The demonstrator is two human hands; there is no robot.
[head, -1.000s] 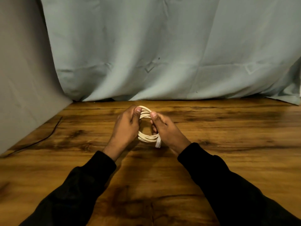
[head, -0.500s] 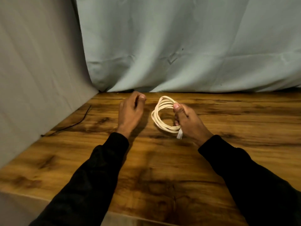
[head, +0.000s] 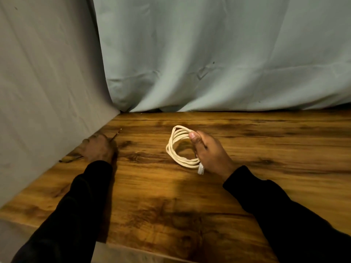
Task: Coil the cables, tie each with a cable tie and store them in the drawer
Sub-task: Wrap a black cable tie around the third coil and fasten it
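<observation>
The coiled white cable (head: 179, 147) stands upright near the middle of the wooden table (head: 266, 141), gripped by the right hand (head: 209, 152), thumb over its loops. The left hand (head: 98, 149) lies blurred on a thin black cable tie (head: 70, 159) beside the grey cloth (head: 47, 92); whether its fingers pinch it I cannot tell. Bare wood spreads right of the coil.

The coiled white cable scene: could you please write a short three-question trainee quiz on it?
1. True or false: the coiled white cable lies loose on the wooden table.
2. Which hand reaches the thin black cable tie by the grey cloth wall? A) left hand B) right hand
3. Fill in: the cable's connector hangs at the coil's ____ edge.

Key: 1 false, the right hand grips it; 2 A; 3 lower.
</observation>
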